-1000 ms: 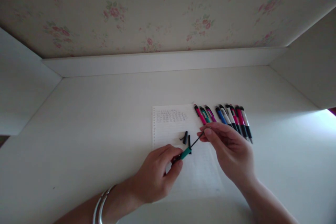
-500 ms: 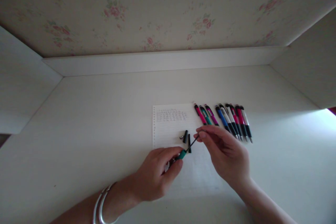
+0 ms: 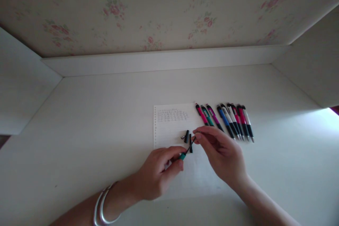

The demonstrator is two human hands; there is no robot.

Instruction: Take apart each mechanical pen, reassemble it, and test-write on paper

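My left hand [image 3: 160, 171] is closed round a green pen barrel [image 3: 182, 156], whose rear part is hidden in the fingers. Between thumb and fingertips, my right hand [image 3: 222, 153] pinches the upper end of a thin dark pen refill [image 3: 191, 144]. The refill's lower end meets the barrel's opening, so it slants up and to the right from it. Just behind, a black pen cap with a clip [image 3: 186, 136] and a slim black pen part [image 3: 190, 147] lie on a sheet of lined paper [image 3: 169, 136].
Rows of handwriting fill the paper's upper part. To its right lie a pink pen [image 3: 201, 114], a green pen [image 3: 207, 115], a purple pen [image 3: 214, 117], a blue pen [image 3: 225, 120] and several white and red pens. White panels and a flowered wall [image 3: 169, 10] enclose the white desk [image 3: 106, 113].
My right hand has moved left and slightly down toward my left hand. Less of the refill now shows between the barrel and my fingers. My left hand has barely moved.
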